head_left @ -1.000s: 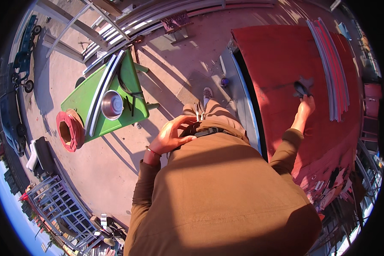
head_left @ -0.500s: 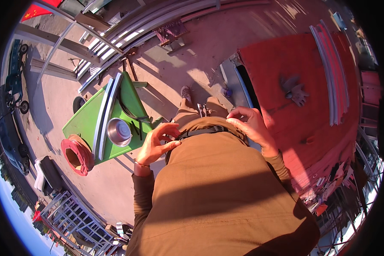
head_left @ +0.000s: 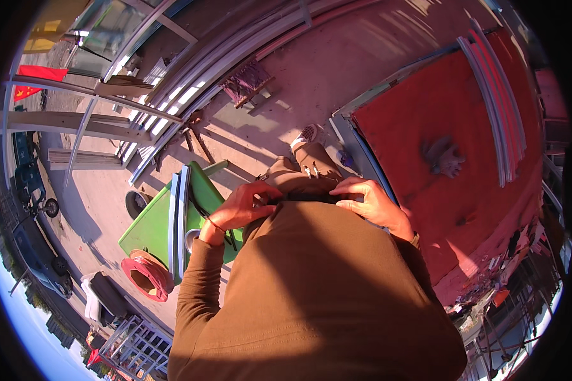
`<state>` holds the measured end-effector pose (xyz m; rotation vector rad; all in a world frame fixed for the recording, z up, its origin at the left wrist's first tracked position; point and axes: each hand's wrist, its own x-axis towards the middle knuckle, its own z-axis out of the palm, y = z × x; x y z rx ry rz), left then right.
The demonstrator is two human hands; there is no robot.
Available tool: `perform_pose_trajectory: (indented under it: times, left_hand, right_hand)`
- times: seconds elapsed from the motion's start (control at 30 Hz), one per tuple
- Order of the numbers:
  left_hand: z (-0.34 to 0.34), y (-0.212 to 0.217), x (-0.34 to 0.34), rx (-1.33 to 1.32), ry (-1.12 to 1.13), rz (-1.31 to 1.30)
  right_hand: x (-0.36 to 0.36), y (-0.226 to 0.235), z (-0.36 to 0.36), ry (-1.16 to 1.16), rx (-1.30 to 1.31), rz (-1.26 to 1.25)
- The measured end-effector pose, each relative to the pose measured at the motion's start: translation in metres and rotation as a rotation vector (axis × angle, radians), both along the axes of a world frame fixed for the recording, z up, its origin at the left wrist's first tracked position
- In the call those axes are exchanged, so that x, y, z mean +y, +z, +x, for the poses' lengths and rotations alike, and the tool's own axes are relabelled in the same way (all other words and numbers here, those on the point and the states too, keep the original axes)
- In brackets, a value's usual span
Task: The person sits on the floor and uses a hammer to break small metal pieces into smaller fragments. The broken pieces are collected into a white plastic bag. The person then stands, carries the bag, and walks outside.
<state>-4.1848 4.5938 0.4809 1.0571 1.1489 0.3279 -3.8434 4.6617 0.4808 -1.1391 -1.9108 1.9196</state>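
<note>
Both hands are at my waist, at the lower hem of my brown top (head_left: pixel 311 254). My left hand (head_left: pixel 245 206) has its thumb and fingers pinched together on the hem, on the left side. On the right side, my right hand (head_left: pixel 375 206) grips the same hem between thumb and curled fingers. Brown trousers (head_left: pixel 308 162) show just beyond, with pale drawstring ends. A grey pair of gloves (head_left: pixel 443 157) lies on the red-covered table (head_left: pixel 413 114), apart from my right hand.
Left of me stands a green table (head_left: pixel 147 222) bearing long metal strips (head_left: pixel 178 219), a partly hidden metal bowl (head_left: pixel 192 240) and a red ring-shaped roll (head_left: pixel 147 277). Long profiles (head_left: pixel 499 114) lie on the red table. Ahead are a small stool (head_left: pixel 248 82) and stacked beams (head_left: pixel 190 82).
My hands have moved in from loosely curled, apart from the cloth, to pinching the hem. The belt that showed earlier is now hidden. My view has turned, and one foot has shifted.
</note>
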Motion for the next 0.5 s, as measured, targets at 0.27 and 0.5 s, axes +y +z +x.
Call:
perform_pose_trajectory:
  times: [0.27, 0.5]
  left_hand:
    - [-0.004, 0.0, 0.129, -0.067, -0.161, -0.119]
    - [0.007, -0.012, 0.271, -0.038, -0.663, -0.143]
  right_hand:
    - [0.038, 0.016, 0.023, -0.252, 0.035, -0.201]
    - [0.014, 0.029, 0.012, -0.823, 0.093, -0.382]
